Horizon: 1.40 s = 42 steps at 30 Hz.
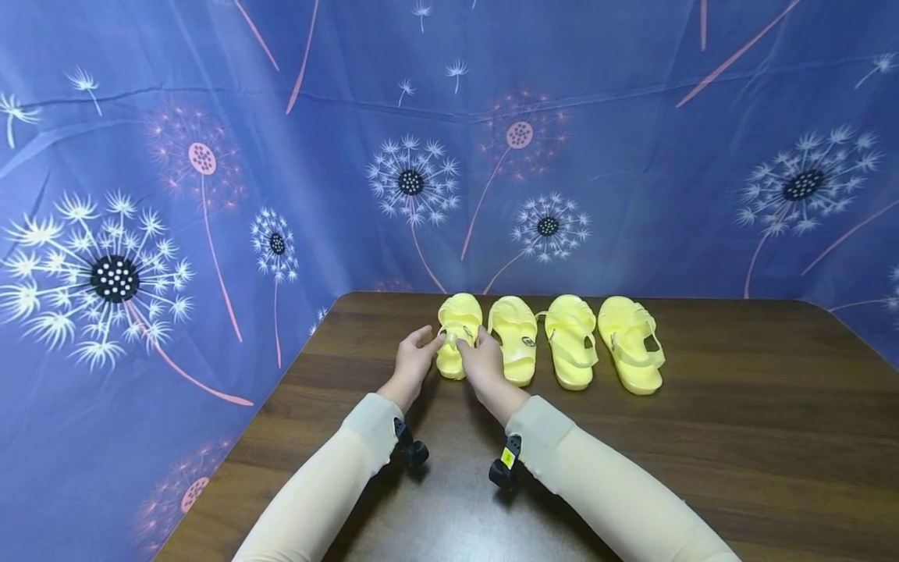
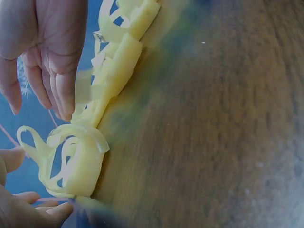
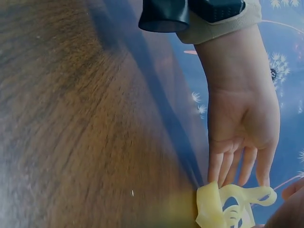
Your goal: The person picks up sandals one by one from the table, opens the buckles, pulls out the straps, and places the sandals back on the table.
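Note:
Several yellow sandals stand in a row, toes toward the back. My hands flank the leftmost sandal (image 1: 460,308), whose heel strap (image 2: 33,147) stands raised. My left hand (image 1: 413,365) is on its left side, thumb near the strap; in the right wrist view the left hand (image 3: 242,114) has straight fingers, tips right at the sandal (image 3: 209,204). My right hand (image 1: 485,365) is between this sandal and the second sandal (image 1: 520,371), partly covering both. In the left wrist view the right hand's fingers (image 2: 64,90) hang straight.
Two more yellow sandals, a third (image 1: 572,367) and a fourth (image 1: 639,378), stand to the right, near the far edge of the brown wooden table (image 1: 737,437). A blue cloth (image 1: 632,156) with dandelion patterns hangs behind and to the left.

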Each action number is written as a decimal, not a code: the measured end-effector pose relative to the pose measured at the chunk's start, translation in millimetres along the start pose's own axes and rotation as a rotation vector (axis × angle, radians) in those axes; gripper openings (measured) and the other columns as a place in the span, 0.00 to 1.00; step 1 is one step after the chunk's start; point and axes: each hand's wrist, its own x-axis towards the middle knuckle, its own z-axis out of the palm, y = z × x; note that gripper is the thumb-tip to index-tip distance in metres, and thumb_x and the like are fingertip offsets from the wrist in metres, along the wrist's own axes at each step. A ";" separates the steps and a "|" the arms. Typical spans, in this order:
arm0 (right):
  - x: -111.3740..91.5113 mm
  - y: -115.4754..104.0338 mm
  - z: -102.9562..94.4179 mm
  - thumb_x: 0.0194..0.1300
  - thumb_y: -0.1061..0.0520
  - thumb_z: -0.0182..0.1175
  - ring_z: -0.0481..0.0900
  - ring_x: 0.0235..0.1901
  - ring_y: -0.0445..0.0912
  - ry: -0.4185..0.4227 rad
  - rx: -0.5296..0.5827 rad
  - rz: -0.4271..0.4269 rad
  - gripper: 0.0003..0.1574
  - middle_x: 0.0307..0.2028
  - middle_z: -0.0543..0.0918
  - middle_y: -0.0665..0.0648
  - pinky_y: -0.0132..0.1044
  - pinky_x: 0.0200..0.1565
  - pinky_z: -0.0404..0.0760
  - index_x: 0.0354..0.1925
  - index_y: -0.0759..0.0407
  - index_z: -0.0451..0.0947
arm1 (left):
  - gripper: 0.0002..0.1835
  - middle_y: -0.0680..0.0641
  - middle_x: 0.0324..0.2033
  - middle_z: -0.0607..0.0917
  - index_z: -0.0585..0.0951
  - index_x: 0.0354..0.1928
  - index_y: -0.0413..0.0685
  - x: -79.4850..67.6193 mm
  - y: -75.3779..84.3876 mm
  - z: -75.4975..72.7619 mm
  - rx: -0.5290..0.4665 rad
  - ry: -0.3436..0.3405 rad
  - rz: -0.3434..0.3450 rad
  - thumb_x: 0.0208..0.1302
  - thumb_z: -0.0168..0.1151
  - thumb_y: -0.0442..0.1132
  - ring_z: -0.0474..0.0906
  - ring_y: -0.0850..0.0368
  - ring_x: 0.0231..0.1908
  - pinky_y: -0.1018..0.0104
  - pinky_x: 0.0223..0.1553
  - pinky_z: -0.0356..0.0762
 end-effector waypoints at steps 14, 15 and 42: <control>-1.4 9.8 14.9 0.74 0.47 0.47 0.56 0.71 0.62 -0.067 -0.169 0.051 0.42 0.70 0.58 0.73 0.52 0.72 0.56 0.70 0.78 0.50 | 0.27 0.32 0.65 0.70 0.68 0.65 0.29 1.5 -3.7 -4.0 -0.119 -0.099 -0.158 0.71 0.56 0.39 0.69 0.40 0.64 0.52 0.64 0.70; -1.6 10.3 15.2 0.74 0.47 0.46 0.56 0.71 0.62 -0.075 -0.166 0.054 0.43 0.70 0.58 0.73 0.53 0.71 0.56 0.69 0.79 0.50 | 0.27 0.32 0.65 0.70 0.68 0.65 0.30 1.5 -3.5 -4.5 -0.114 -0.102 -0.165 0.71 0.57 0.40 0.69 0.39 0.64 0.52 0.64 0.70; -9.0 14.7 8.1 0.74 0.53 0.47 0.58 0.70 0.60 -0.099 -0.191 0.058 0.35 0.70 0.61 0.71 0.51 0.70 0.60 0.69 0.74 0.57 | 0.30 0.34 0.61 0.75 0.68 0.65 0.30 -15.6 -10.4 -5.3 -0.049 -0.111 -0.129 0.65 0.63 0.39 0.73 0.48 0.61 0.55 0.63 0.72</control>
